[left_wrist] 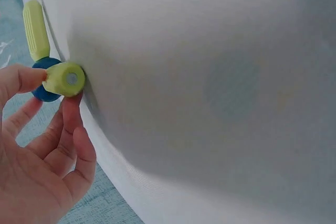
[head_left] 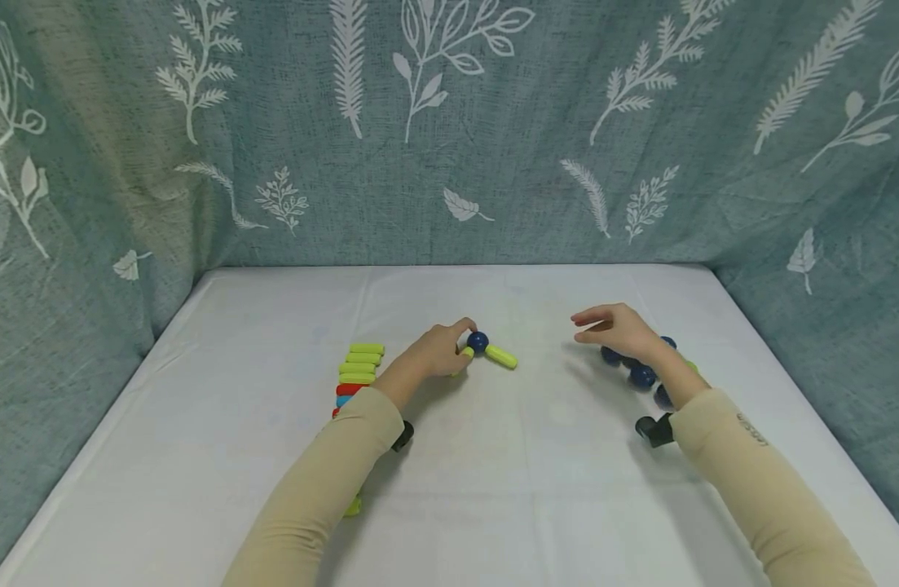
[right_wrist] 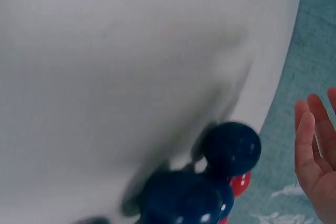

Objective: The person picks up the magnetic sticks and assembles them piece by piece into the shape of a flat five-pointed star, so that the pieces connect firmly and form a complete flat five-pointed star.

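My left hand [head_left: 438, 350] is at mid-table, pinching a short yellow-green magnetic rod [left_wrist: 59, 83] between thumb and fingers. A grey disc shows at that rod's end in the left wrist view. Against it sits a dark blue ball [head_left: 478, 342], from which a second yellow-green rod [head_left: 502, 357] sticks out to the right. My right hand [head_left: 619, 330] hovers at the right side, its fingers extended and holding nothing. Beneath and beside it lies a group of dark blue balls [head_left: 642, 377], partly hidden by the hand and forearm. Red balls [right_wrist: 240, 183] show behind the blue ones in the right wrist view.
Left of the left hand, a column of rods [head_left: 357, 368] runs down the table: yellow-green, then red and blue, partly covered by the left sleeve. A white cloth [head_left: 522, 456] covers the table. A patterned green-blue curtain [head_left: 449, 163] hangs behind and at both sides.
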Motion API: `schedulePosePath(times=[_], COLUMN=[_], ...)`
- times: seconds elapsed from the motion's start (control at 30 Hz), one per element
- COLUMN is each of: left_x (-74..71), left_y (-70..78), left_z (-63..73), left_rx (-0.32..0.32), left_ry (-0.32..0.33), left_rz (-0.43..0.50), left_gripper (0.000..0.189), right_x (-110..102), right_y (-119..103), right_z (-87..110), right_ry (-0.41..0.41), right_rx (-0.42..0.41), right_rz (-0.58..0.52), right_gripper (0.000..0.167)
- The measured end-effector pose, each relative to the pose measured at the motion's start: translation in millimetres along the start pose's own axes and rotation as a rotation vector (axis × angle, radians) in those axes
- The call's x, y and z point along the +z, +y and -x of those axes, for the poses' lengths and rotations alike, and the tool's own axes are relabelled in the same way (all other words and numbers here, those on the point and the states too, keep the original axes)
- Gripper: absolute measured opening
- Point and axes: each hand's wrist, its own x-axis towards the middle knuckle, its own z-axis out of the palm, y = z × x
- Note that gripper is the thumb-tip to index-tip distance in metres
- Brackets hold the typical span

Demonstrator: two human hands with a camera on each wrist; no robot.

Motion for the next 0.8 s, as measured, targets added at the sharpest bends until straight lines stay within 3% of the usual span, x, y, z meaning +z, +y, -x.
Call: schedulePosePath(times=[0.2, 0.37, 0.5, 0.57, 0.8], left_x=[0.5, 1.6, 2.4, 1.5, 1.2], left_y=[2.2, 2.3, 3.1, 5.0, 3.1], left_z=[-4.3, -10.5, -12.8, -11.9, -10.4], left_rx=[-0.026, 0.007, -0.008, -0.04, -0.05], left_ry=[0.018, 0.099, 0.14, 0.129, 0.109], left_rz=[-0.018, -0.065, -0.021, 0.018, 0.049], left_gripper=[0.033, 0.025, 0.019, 0.019, 0.031], right_x=[-12.4, -17.4, -19.4, -19.8, -18.5], right_y=[8.4, 13.0, 16.2, 17.8, 20.0], right_z=[8.5, 13.4, 14.8, 14.6, 12.2], right_ry=[0.023, 0.029, 0.022, 0.014, -0.009], right_rx=[0.023, 0.037, 0.057, 0.064, 0.064], right_rz=[0.069, 0.117, 0.15, 0.169, 0.205], right_gripper=[0.039, 0.039, 0.038, 0.038, 0.038])
